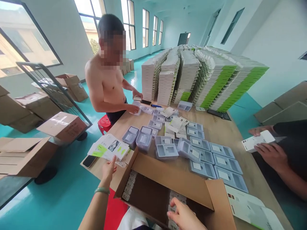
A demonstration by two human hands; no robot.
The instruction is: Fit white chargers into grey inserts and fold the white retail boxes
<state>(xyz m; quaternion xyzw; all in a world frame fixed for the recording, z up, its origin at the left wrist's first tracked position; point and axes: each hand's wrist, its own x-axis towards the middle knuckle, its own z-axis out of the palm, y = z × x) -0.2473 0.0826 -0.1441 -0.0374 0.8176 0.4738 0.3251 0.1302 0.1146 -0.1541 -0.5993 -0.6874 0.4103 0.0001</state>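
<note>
My left hand (109,169), with a green bangle on the wrist, is beside a stack of printed leaflets (112,146) at the table's near left. Its fingers look apart, and I see nothing held in them. My right hand (179,212) reaches into an open cardboard carton (168,174) in front of me. Its bent, parted fingertips are at a row of small white pieces (177,195); whether they touch is unclear. Another row of white pieces (129,185) lines the carton's left end. Beyond the carton lie pale plastic trays (165,150), several with white cards in them.
Across the table (216,127), a co-worker (107,80) handles trays. Another person's hands (271,153) hold a white box (257,141) at right. Tall stacks of white-and-green boxes (187,70) stand at the back. A phone (89,161) lies near the left edge; a trolley (55,86) stands left.
</note>
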